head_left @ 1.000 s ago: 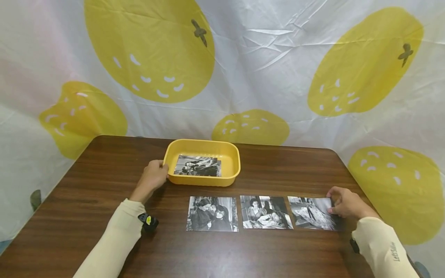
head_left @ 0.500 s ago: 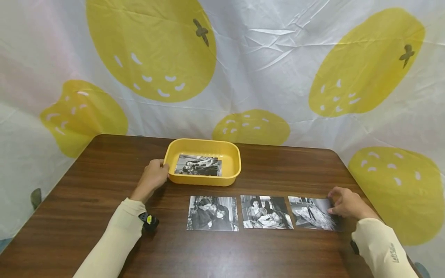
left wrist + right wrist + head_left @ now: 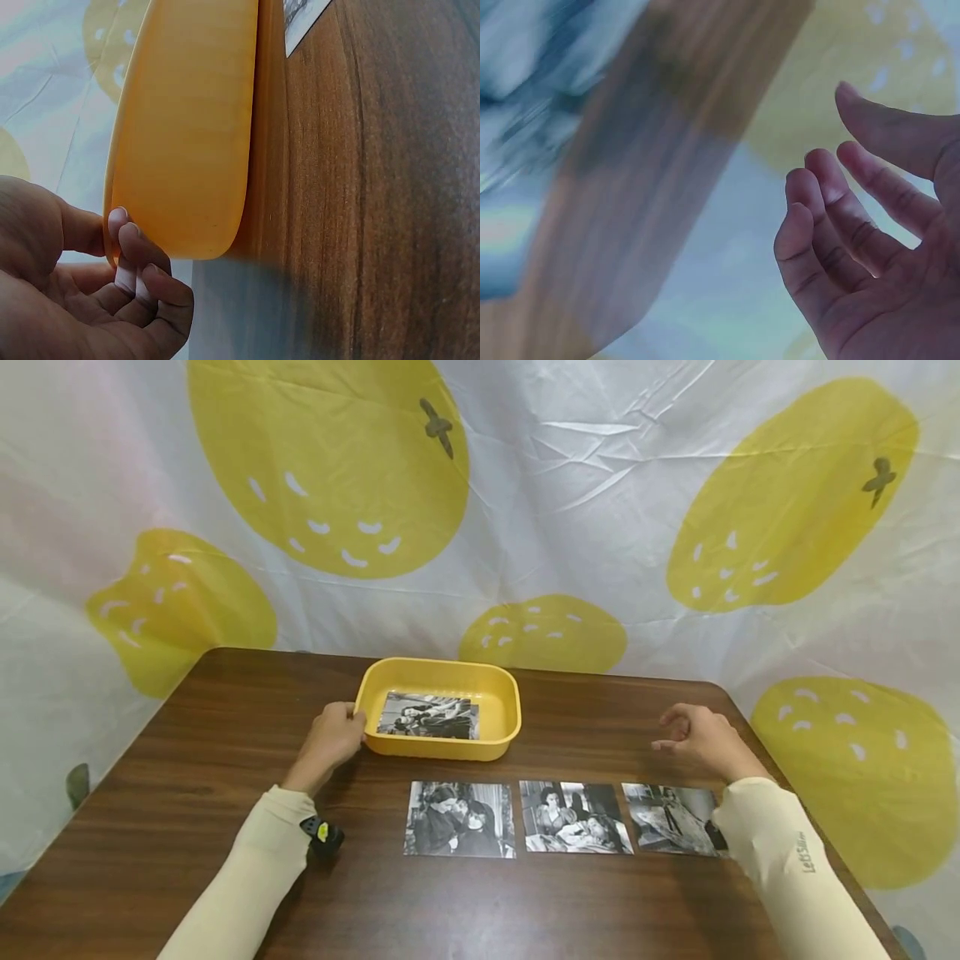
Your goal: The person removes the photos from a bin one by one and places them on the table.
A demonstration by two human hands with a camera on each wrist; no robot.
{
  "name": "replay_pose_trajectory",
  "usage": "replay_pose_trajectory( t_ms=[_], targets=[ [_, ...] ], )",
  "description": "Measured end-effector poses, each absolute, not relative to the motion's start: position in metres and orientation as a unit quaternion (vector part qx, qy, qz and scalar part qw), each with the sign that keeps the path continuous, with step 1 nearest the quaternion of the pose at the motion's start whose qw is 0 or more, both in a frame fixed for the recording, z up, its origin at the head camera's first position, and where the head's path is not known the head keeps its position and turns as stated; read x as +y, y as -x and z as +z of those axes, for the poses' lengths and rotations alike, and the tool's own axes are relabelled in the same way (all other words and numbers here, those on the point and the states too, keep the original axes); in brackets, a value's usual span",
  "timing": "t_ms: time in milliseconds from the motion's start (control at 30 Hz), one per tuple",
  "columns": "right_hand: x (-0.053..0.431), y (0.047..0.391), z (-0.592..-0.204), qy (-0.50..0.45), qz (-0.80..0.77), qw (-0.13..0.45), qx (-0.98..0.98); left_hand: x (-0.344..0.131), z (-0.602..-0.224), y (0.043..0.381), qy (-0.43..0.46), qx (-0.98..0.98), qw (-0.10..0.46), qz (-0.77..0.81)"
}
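Note:
My left hand [image 3: 330, 742] pinches the left rim of a yellow plastic tray [image 3: 180, 142], thumb on one side of the wall and fingers on the other. Inside the tray lie black-and-white photos [image 3: 427, 717], overlapping. In front of it a row of three more photos lies flat: a left one [image 3: 459, 820], a middle one [image 3: 576, 818] and a right one [image 3: 667, 818], whose right end is hidden by my sleeve. Above the table, beyond the right photo, hovers my right hand [image 3: 705, 739]. Its fingers are loosely bent and hold nothing, as the right wrist view [image 3: 877, 232] shows.
The brown wooden table [image 3: 480, 910] ends at the back against a white cloth [image 3: 570, 527] printed with big yellow fruit. A dark strap device [image 3: 322, 837] sits on my left wrist.
My right hand has let go of the right photo's edge and moved up and back, toward the far side of the table. My left hand stays on the tray's rim.

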State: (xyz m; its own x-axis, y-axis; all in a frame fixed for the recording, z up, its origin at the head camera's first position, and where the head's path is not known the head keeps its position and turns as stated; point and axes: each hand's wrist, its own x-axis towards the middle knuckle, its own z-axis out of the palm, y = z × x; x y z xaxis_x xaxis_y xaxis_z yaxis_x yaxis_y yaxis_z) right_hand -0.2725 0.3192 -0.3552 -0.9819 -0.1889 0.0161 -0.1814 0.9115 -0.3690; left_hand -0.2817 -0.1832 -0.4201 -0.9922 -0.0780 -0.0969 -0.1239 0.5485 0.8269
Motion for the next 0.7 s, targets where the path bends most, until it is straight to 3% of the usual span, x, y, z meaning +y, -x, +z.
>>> replay_pose_trajectory(
  t_ms=[367,700],
  targets=[
    [0.188,0.314,-0.319,0.164,-0.221,0.016,0.961,-0.182,-0.416,0.284,0.063,0.879,0.034,0.472],
    [0.103,0.342,-0.349,0.218,-0.192,0.049,0.956,-0.183,-0.416,0.281,0.064,0.881,0.039,0.468]
  ],
)
